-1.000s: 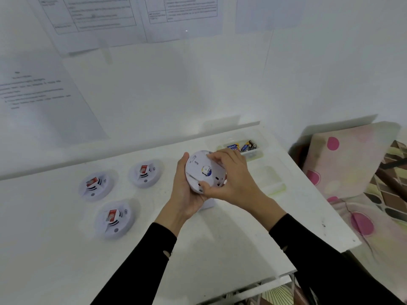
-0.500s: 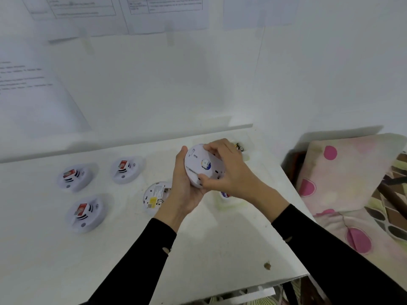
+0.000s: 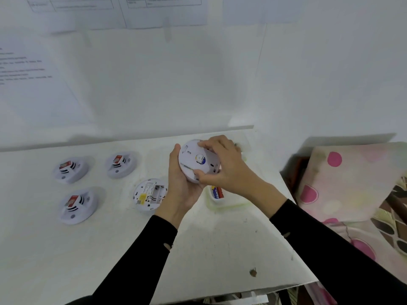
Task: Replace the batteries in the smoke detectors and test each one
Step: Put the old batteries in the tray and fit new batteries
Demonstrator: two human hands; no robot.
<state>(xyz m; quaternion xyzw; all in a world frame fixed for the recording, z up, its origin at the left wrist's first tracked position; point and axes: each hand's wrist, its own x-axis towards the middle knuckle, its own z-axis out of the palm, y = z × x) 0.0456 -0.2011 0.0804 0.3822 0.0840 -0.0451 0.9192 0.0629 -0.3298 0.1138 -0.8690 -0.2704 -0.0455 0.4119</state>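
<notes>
Both hands point(image 3: 182, 190) point(image 3: 226, 170) grip the tilted detector point(image 3: 198, 161), base facing camera.

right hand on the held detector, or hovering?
Touching. Head view: right hand fingers curl over the top edge of the detector, thumb on its lower rim; left hand cups it.

White table point(image 3: 66, 260): top scuffed, small brown scrap point(image 3: 253, 272) near its front right corner. White wall point(image 3: 330, 73) behind table. Printed sheets point(image 3: 163, 9) taped high above table's back edge, text too blurred to read. Another text sheet point(image 3: 26, 69) above table's left end. Right of table: pale cushion with pink dots point(image 3: 352, 179), brown patterned fabric point(image 3: 394, 216) beyond it.
</notes>
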